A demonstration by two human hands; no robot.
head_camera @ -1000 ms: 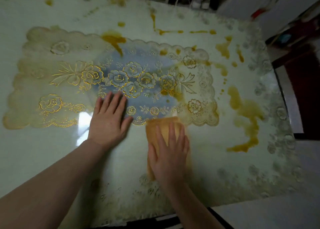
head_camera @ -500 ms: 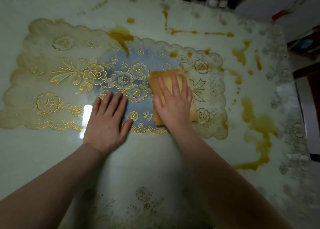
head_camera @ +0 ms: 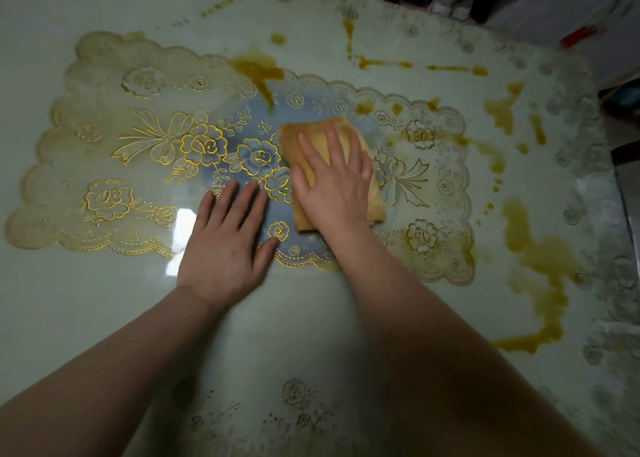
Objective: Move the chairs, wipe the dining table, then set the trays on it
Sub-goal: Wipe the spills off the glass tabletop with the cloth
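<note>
The dining table has a glossy pale top with a gold flower-patterned lace mat lying under its clear cover. A folded yellow cloth lies on the middle of the mat. My right hand presses flat on the cloth with straight fingers. My left hand rests flat on the table just left of it, fingers spread. Brownish-yellow spill stains mark the right side and the far part of the table. No chairs or trays are in view.
The table's right edge runs beside a dark floor area. Beyond the far edge are dim shapes of furniture and white objects, too dark to identify.
My right hand has pushed the cloth from the near edge of the mat forward onto its middle. My left hand has stayed flat in about the same spot.
</note>
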